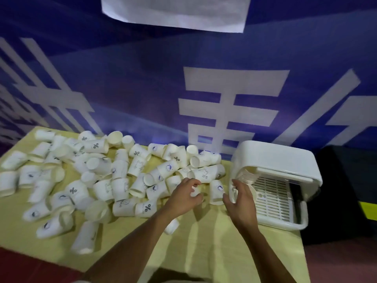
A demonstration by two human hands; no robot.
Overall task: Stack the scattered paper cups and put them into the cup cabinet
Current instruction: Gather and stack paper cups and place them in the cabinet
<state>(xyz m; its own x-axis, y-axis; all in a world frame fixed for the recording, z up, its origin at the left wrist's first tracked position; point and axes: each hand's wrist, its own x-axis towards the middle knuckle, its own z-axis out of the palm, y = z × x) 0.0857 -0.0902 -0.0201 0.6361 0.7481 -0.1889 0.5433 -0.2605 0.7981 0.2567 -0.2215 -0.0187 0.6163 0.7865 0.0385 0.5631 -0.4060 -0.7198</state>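
While a blue banner (142, 88) with big white characters fills the background, a white sheet (175, 11) hangs over its top edge. Below it stands a table (204, 246) under a pale yellow cloth. On the table's right end sits the white plastic cabinet (273, 156), with its front open towards the person and a slotted tray showing inside. A stack (247, 177) of nested cups lies on its side in the cabinet's left part, rims towards the opening. Loose white cups (120, 188) cover the left and middle of the table, most of them tipped over, some overlapping, several printed with a percent sign or a small blue mark.

Both bare forearms reach in from the bottom edge. The left hand (183, 198) is at the pile's right edge, its fingers and thumb curled round a cup (194, 191). The right hand (241, 199) is just in front of the cabinet's left wall, fingers spread and lightly bent, holding nothing; whether the fingertips touch the wall I cannot tell. One inverted cup (217, 192) stands between the two hands.
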